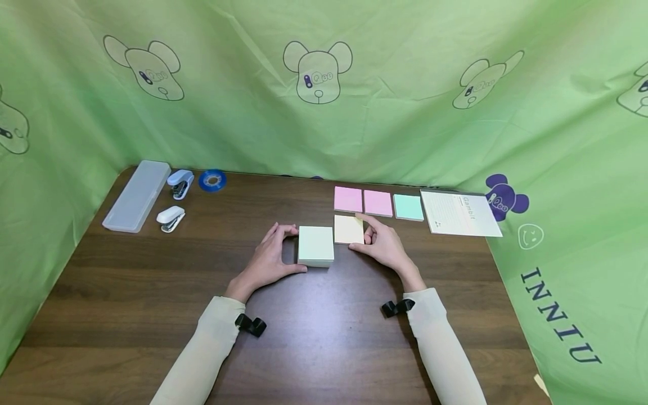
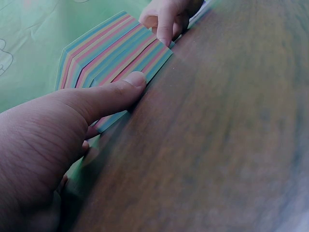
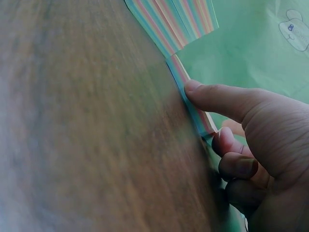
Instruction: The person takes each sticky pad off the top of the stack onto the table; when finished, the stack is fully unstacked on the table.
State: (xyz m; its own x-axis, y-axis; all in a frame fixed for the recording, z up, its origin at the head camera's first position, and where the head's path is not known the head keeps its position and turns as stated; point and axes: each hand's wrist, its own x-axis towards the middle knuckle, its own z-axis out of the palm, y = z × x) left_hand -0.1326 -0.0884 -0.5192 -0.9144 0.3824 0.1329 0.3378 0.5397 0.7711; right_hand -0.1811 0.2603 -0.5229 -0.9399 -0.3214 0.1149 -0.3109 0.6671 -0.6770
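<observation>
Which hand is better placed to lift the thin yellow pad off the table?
Right. The right hand already pinches the yellow pad at its edge, while the left hand holds the thick pale-green block.

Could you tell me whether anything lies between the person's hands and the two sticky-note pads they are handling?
Nothing visible does. The left hand already grips the thick pale green pad, and the right hand pinches the thinner yellow pad right beside it.
</observation>
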